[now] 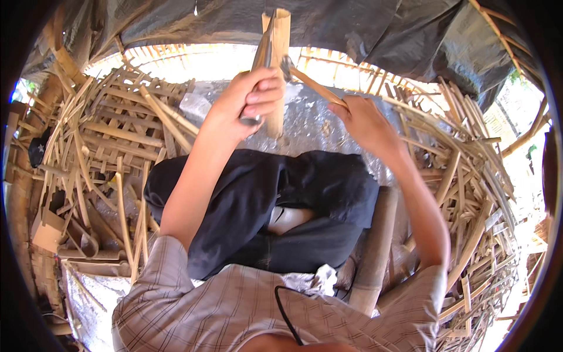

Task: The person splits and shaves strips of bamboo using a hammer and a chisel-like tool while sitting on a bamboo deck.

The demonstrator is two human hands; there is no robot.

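My left hand (249,100) is wrapped round a long metal tool, perhaps a knife or chisel (265,51). Its narrow end points up and away, and a round metal butt shows below my fist. Just right of it, a piece of bamboo (281,35) stands upright, its lower end near the grey ground sheet. Whether my fingers also grip the bamboo is hidden. In my right hand (366,123) is the wooden handle of a hammer (316,86). The small metal head lies against or just in front of the bamboo; I cannot tell whether they touch.
Crossed legs in dark trousers (234,193) rest on the grey sheet (328,126). Heaped bamboo strips (481,193) lie to the right, beside a thick bamboo pole (378,246). On the left are woven bamboo panels (126,111) and loose sticks. Dark plastic sheeting (375,29) hangs beyond.
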